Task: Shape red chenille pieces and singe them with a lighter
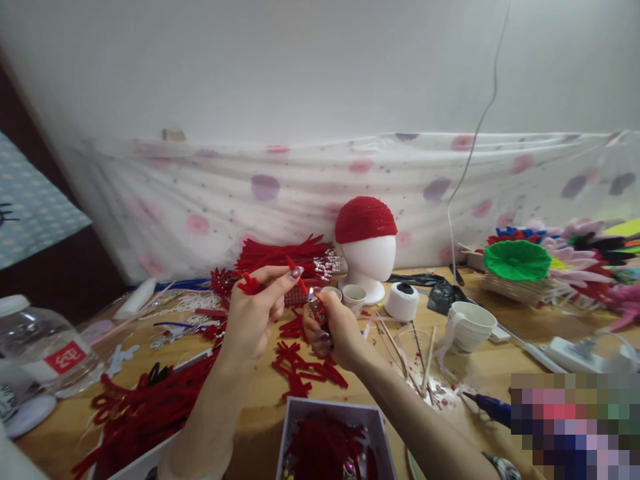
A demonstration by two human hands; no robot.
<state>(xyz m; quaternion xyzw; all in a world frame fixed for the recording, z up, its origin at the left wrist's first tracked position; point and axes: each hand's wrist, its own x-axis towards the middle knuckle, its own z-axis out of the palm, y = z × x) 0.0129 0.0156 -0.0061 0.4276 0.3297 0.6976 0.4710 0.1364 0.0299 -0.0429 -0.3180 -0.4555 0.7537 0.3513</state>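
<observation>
My left hand (260,307) pinches a thin red fuzzy strip (299,277) between thumb and finger, with more red material tucked in the palm. Close to the strip's lower end, my right hand (335,327) grips a lighter (316,308), and a small flame shows at its top. Red fuzzy pieces (310,370) lie scattered on the wooden table below my hands. A white box (334,408) of red pieces stands at the front edge. Behind my hands is a white mannequin head (367,257) with a red cap (367,220).
At the left are a plastic bottle (47,347) and a box of red strips (155,407). White cups, a thread spool (401,302), thin sticks and a blue-handled tool (493,407) lie to the right. Further right are a power strip (575,353) and colourful flowers (517,260).
</observation>
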